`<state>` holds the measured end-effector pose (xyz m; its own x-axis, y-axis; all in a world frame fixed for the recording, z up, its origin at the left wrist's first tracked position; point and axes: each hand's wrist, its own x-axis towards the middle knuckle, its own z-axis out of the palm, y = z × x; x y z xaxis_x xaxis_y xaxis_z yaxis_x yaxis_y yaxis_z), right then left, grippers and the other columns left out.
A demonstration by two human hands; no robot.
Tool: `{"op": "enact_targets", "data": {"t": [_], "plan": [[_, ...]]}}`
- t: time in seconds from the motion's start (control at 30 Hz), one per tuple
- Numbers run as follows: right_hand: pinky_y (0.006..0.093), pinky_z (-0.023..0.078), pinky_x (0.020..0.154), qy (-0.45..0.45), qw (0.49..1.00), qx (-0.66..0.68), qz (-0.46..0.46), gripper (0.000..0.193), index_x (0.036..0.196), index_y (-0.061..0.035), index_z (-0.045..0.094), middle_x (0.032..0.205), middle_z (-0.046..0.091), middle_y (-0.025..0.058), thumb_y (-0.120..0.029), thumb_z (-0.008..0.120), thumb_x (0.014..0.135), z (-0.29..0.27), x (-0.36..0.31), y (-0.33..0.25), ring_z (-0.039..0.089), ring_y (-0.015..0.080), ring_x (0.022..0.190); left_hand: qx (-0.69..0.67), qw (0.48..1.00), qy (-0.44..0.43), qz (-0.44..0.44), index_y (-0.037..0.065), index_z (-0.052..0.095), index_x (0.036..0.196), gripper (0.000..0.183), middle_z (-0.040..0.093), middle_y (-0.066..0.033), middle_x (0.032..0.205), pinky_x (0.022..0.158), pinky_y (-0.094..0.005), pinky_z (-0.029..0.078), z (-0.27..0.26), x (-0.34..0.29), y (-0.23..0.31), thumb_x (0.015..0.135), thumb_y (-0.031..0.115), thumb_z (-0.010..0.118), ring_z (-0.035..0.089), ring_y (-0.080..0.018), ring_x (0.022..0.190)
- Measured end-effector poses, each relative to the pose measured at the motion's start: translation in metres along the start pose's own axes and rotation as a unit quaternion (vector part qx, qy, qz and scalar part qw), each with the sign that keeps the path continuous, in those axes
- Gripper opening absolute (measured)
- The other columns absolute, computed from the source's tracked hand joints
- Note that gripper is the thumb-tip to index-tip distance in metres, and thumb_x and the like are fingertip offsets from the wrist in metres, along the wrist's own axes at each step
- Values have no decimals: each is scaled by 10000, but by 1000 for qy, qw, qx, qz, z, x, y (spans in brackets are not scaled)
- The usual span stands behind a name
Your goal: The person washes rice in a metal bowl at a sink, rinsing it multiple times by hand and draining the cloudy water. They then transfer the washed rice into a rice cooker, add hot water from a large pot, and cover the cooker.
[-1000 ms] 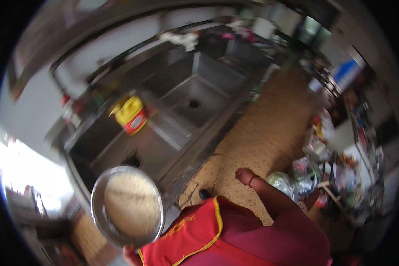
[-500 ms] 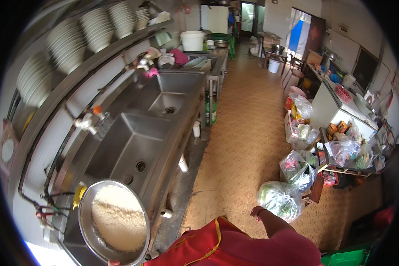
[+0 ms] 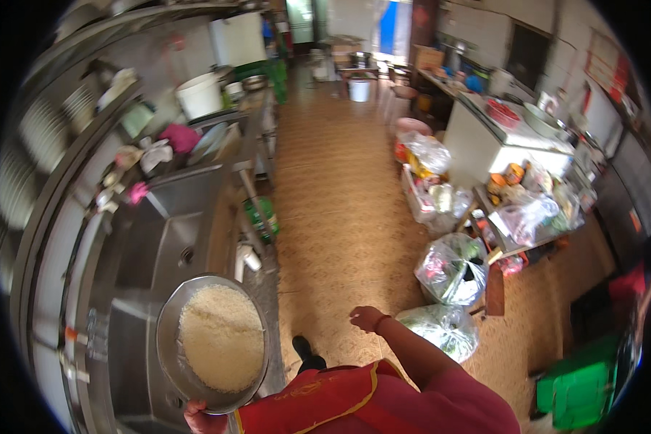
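Observation:
My left hand (image 3: 204,418) grips the near rim of a wide metal bowl (image 3: 168,338), its fingers partly hidden beneath. Pale grains that look like rice (image 3: 220,336) fill much of the bowl, along with some cloudy liquid. The bowl is held tilted slightly, over the edge of the steel sink counter. My right hand (image 3: 369,319) hangs free over the floor at my right side, a band round its wrist. Its fingers are loosely bent, with nothing visible in them. A clear plastic bag of greens (image 3: 441,329) lies nearest to it.
Steel sink basins (image 3: 170,249) run along the left, beneath a shelf of stacked bowls (image 3: 43,134). Bagged vegetables (image 3: 452,267), a low bench (image 3: 495,289) and a white cabinet (image 3: 477,137) line the right. A green bin (image 3: 575,390) stands at the near right.
The view has swung right and my body has moved forward along the sinks. The bowl has come away from beside the tap, still in my left hand. A dark shoe now shows below.

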<state>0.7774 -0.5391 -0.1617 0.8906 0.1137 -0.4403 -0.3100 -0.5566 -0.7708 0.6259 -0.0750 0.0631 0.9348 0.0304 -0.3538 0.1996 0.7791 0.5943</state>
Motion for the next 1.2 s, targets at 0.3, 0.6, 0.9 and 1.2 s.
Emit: {"op": "enact_targets", "data": {"t": [0.3,0.6,0.9,1.2], "plan": [[389,526,696,-106,816,-538,186,193,895,-93,726,922,726,95,-233,609,832,-85,-3,172,688,253,840,59,985,-97,-131,12,558,1218,511,611,-118,1187,1026,-467,413,118,287,24,713,91,569,557,-296,1146],[418,513,883,144,710,164,669,428,1235,-96,632,1195,652,143,-346,551,898,-81,-45,245,645,293,1050,79,933,-217,-278,-24,468,1348,629,544,-164,1347,1108,-493,336,258,543,-62,739,118,533,497,-350,1254],[435,528,798,34,897,-377,227,331,991,-55,696,970,702,168,-293,480,910,-337,285,242,686,322,855,147,928,-191,-283,14,476,1170,405,553,-139,1182,1007,-482,394,438,689,-135,778,94,541,526,-323,1112],[443,519,834,269,933,-170,167,319,964,-72,693,1012,667,202,-303,489,883,-582,563,118,645,339,997,198,931,-136,-276,-33,508,1280,538,572,-181,1287,1026,-504,427,545,902,-154,758,94,537,535,-368,1194]]}}
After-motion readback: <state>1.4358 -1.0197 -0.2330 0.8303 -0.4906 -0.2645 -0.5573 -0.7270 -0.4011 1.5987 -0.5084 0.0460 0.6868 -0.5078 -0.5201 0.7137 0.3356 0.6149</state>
